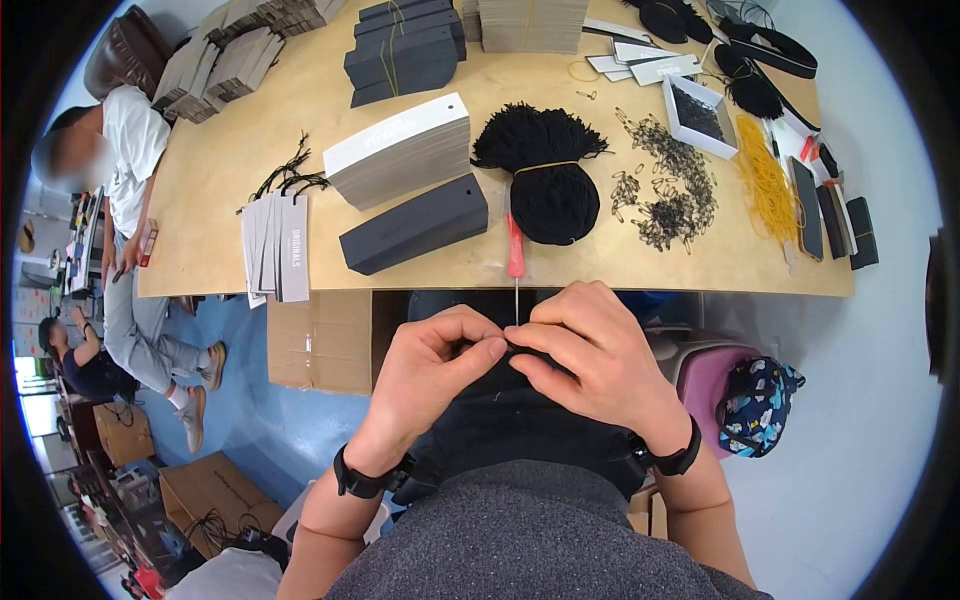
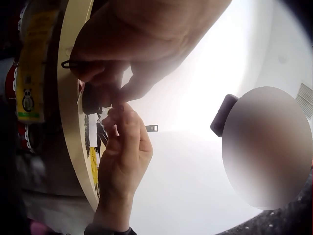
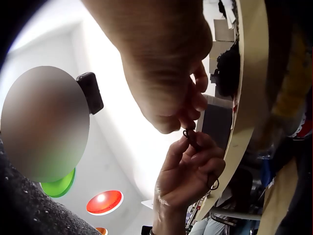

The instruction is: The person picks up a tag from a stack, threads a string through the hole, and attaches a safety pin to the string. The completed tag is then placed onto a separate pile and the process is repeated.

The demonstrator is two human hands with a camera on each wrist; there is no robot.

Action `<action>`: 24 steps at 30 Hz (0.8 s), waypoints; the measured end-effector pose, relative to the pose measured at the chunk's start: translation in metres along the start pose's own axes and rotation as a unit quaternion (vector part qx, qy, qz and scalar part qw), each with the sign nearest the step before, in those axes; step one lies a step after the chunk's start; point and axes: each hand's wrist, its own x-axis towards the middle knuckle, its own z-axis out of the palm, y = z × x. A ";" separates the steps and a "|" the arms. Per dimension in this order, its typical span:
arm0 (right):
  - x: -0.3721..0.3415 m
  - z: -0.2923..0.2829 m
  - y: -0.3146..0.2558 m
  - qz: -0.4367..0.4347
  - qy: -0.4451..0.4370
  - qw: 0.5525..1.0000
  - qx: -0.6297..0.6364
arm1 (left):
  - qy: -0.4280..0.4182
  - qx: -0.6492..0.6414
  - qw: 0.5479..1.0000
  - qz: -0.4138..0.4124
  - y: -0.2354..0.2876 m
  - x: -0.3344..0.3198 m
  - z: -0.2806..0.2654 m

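My left hand and right hand meet in front of the table edge. The fingertips of both pinch a small, thin black loop, largely hidden by the fingers. Another thin black loop sticks out from the left hand's curled fingers, seen also in the right wrist view. Just beyond the hands lies a red-handled tool, its thin metal shaft reaching past the edge towards my fingertips. A bundle of black cords, tied with a yellow band, lies behind it.
Small black pins are scattered right of the cords, near a white box of dark pieces and yellow bands. Stacks of white tags and dark tags stand left. Corded tags overhang the edge. A person sits left.
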 end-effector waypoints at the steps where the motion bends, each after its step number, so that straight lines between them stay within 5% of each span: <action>1: -0.001 0.001 0.000 0.000 0.006 1.000 0.001 | 0.005 0.024 1.000 0.010 0.001 0.000 0.001; 6: -0.001 0.009 0.004 -0.019 -0.014 0.998 -0.055 | 0.034 0.188 0.978 0.080 -0.002 -0.003 0.008; 8: 0.000 0.009 0.006 -0.021 -0.029 0.996 -0.076 | 0.097 0.341 0.908 0.223 -0.001 -0.004 0.016; 11: 0.001 0.011 0.005 0.030 -0.040 0.997 -0.057 | 0.146 0.367 0.875 0.279 -0.005 -0.001 0.021; 12: 0.002 0.012 0.003 0.045 0.001 0.998 -0.047 | 0.146 0.367 0.875 0.280 -0.005 0.000 0.020; 15: -0.001 0.009 -0.002 0.053 0.058 0.996 -0.031 | 0.104 0.182 0.968 0.137 -0.008 0.001 0.010; 24: -0.004 0.017 -0.002 0.026 0.073 0.996 -0.042 | 0.079 0.045 0.989 0.113 -0.013 0.002 0.010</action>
